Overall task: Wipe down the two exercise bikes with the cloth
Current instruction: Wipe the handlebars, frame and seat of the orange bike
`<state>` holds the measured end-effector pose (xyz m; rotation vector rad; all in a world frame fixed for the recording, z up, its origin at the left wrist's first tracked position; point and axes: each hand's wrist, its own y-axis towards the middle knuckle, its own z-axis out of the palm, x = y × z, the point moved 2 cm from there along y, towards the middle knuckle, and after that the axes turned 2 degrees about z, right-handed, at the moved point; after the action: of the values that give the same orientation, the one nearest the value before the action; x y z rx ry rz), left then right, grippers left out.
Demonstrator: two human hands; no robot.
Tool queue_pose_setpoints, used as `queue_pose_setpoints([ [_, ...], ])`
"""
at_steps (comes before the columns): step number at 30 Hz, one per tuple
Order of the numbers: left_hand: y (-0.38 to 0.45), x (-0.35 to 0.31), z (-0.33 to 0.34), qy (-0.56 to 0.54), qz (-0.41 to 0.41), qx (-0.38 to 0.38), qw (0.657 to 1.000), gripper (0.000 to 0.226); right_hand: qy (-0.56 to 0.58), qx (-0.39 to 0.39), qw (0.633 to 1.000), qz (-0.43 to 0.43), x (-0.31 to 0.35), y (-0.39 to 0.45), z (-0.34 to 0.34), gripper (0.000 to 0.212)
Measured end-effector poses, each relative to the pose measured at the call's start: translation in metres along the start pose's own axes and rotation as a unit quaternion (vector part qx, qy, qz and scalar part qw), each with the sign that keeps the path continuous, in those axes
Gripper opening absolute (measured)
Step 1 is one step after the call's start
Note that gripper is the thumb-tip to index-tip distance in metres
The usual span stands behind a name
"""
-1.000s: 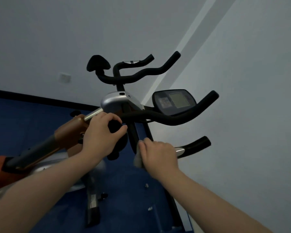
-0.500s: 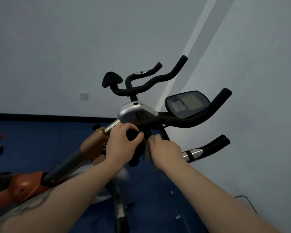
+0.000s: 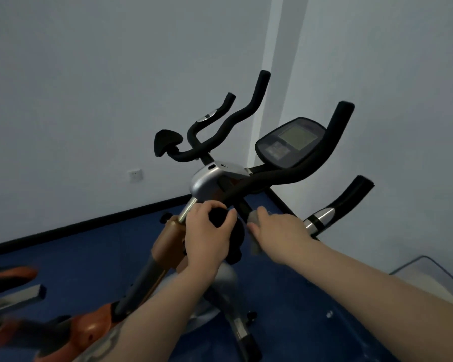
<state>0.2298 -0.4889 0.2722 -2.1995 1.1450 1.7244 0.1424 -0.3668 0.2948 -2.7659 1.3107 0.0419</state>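
Since earlier: both hands and the bike are sitting further right in view, and more blue floor [image 3: 84, 259] is showing.
Cloth [image 3: 254, 223]: small, grey, blurred, bunched in the right hand [image 3: 277, 228], pressing against the black handlebar stem [image 3: 242, 205].
Left hand [image 3: 207, 231]: curling around a black knob [image 3: 217, 216] beneath the silver housing [image 3: 207, 182].
Nearer exercise bike [image 3: 246, 184]: black handlebars, grey console [image 3: 289, 142].
Second bike [image 3: 215, 129]: standing behind, near the wall.

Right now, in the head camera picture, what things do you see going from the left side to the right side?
Wall socket → left hand gripping a black knob → grey cloth in the right hand → display console → lowest black handlebar grip.
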Motion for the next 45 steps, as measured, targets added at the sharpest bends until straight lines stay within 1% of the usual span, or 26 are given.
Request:
queue_pose_setpoints([
  [2,0.0,0.0,0.001,-0.007,-0.006,-0.002,1.0,0.013,-0.012,-0.002,1.0,0.001,0.0,-0.001,-0.002,0.039],
  [4,0.001,0.0,0.001,-0.005,-0.006,-0.001,1.0,0.013,-0.005,0.032,0.999,0.012,0.004,0.01,-0.007,0.036],
  [7,0.001,-0.001,-0.001,0.006,0.002,0.007,1.0,0.016,0.043,0.084,0.995,0.003,0.009,0.025,-0.014,0.04],
  [9,0.001,-0.002,-0.001,0.01,0.002,0.014,1.0,0.017,0.092,0.098,0.991,0.013,0.005,0.022,-0.015,0.047],
  [10,0.001,-0.002,-0.001,0.009,0.001,0.016,1.0,0.017,0.083,0.087,0.993,0.012,0.003,0.016,-0.015,0.05],
  [11,0.001,-0.002,-0.001,0.009,0.0,0.018,1.0,0.017,0.048,0.071,0.996,0.002,0.002,0.01,-0.013,0.049],
  [14,0.001,-0.001,0.001,0.015,-0.007,0.016,1.0,0.016,-0.015,0.063,0.998,-0.011,-0.001,-0.006,-0.009,0.047],
  [17,0.001,-0.001,0.003,0.014,-0.019,0.002,1.0,0.015,-0.031,0.101,0.994,0.001,0.003,0.004,-0.016,0.051],
  [19,0.001,-0.001,0.003,0.016,-0.013,-0.002,1.0,0.014,-0.039,0.126,0.991,0.021,0.009,0.02,-0.022,0.055],
  [23,0.001,-0.001,0.0,0.023,0.001,0.007,1.0,0.016,0.015,0.169,0.985,0.021,0.012,0.036,-0.028,0.059],
  [25,0.001,-0.001,-0.001,0.025,0.005,0.017,1.0,0.017,0.059,0.149,0.987,0.02,0.006,0.03,-0.022,0.063],
  [26,0.001,0.0,-0.001,0.024,0.007,0.02,0.999,0.017,0.061,0.125,0.99,0.014,0.002,0.022,-0.019,0.064],
  [28,0.001,0.001,-0.002,0.024,0.011,0.021,0.999,0.018,0.001,0.076,0.997,-0.031,-0.008,0.005,-0.011,0.061],
  [30,0.002,0.001,-0.001,0.023,0.012,0.019,0.999,0.018,-0.055,0.043,0.992,-0.106,-0.022,-0.01,-0.009,0.059],
  [32,0.001,0.001,0.0,0.02,0.015,0.015,1.0,0.018,-0.08,0.019,0.981,-0.177,-0.041,-0.017,-0.016,0.063],
  [34,0.002,0.002,-0.001,0.017,0.02,0.012,1.0,0.017,-0.112,-0.003,0.967,-0.229,-0.059,-0.021,-0.026,0.067],
  [37,0.003,0.004,0.0,0.018,0.024,0.015,0.999,0.017,-0.191,-0.028,0.942,-0.274,-0.087,-0.02,-0.04,0.069],
  [39,0.004,0.004,0.0,0.024,0.028,0.012,0.999,0.016,-0.214,-0.044,0.933,-0.287,-0.107,-0.019,-0.049,0.069],
  [41,0.004,0.004,0.0,0.021,0.029,0.001,0.999,0.014,-0.234,-0.073,0.92,-0.307,-0.128,-0.017,-0.058,0.065],
  [43,0.004,0.004,0.001,0.019,0.031,-0.003,0.999,0.014,-0.276,-0.116,0.895,-0.332,-0.146,-0.016,-0.07,0.056],
  [45,0.004,0.005,0.001,0.02,0.034,-0.004,0.999,0.014,-0.318,-0.123,0.877,-0.338,-0.162,-0.013,-0.084,0.048],
])
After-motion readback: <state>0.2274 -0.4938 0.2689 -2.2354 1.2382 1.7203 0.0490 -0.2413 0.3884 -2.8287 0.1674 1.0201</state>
